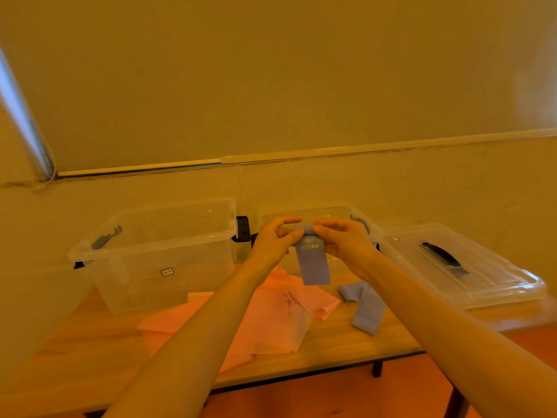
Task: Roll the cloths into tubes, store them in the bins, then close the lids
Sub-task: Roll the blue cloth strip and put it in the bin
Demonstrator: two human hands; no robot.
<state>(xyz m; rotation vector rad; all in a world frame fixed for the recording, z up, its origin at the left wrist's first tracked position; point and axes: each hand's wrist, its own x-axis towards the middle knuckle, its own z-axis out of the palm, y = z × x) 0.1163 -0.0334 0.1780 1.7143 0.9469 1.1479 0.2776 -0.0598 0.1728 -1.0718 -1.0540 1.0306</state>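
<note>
In the middle of the frame, the left hand (275, 238) and right hand (346, 241) hold up a blue cloth (313, 263). Both hands' fingers (297, 233) pinch its rolled top. Pink cloths (265, 318) lie below on the surface (331, 342).

A wooden table (346, 342) on dark legs (377, 368) stands against a plain wall (422, 182); at twelve o'clock hangs a lowered roller blind (271, 70), its bead chain (51, 173) at ten o'clock.

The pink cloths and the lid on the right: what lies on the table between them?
A second blue strip, crumpled on the table, seen in the head view.
</note>
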